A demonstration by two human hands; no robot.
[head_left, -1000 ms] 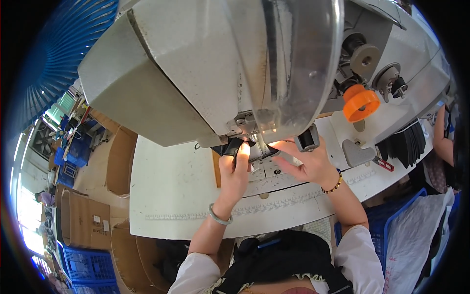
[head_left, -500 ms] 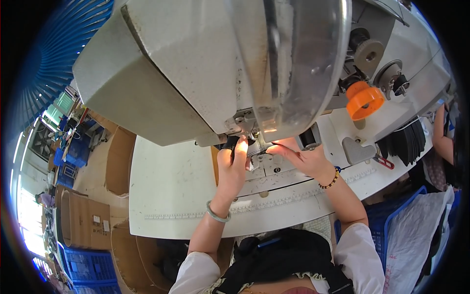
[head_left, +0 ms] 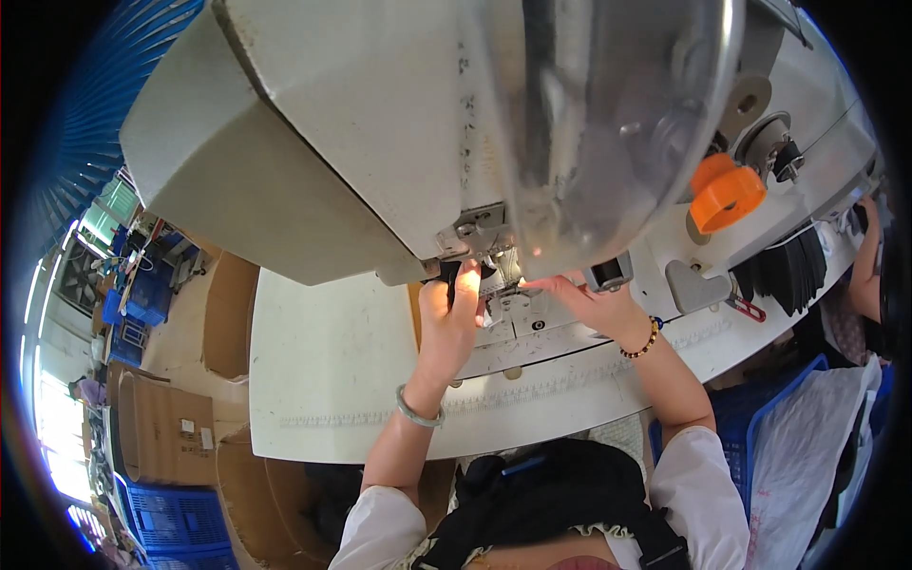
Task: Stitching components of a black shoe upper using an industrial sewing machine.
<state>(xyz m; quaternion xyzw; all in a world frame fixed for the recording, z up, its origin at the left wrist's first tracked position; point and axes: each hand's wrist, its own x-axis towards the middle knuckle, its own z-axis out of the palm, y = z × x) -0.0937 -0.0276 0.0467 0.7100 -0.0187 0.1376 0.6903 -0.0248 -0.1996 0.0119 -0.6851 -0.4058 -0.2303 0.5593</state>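
A sewing machine [head_left: 361, 123] fills the upper view, its needle area [head_left: 502, 269] lit by a lamp. My left hand [head_left: 450, 309] is closed on a small black fabric piece [head_left: 439, 272] just left of the presser foot; the index finger is stretched along it toward the needle. My right hand [head_left: 600, 309] is at the right side of the needle area, thumb and forefinger drawn together at their tips. Whatever lies between those tips is too small to make out. The machine head hides part of both hands' fingers.
The white table [head_left: 323, 351] carries a printed ruler strip. At right lie a stack of black pieces [head_left: 793, 271] and a red-handled tool [head_left: 748, 309]. Blue crates [head_left: 176, 513] and cardboard boxes [head_left: 166, 427] stand left. Another person's arm [head_left: 865, 261] shows at far right.
My view has shifted a little relative to the machine head. The right hand's fingertips have drawn closer together beside the needle; my left hand stays nearly in place on the black piece.
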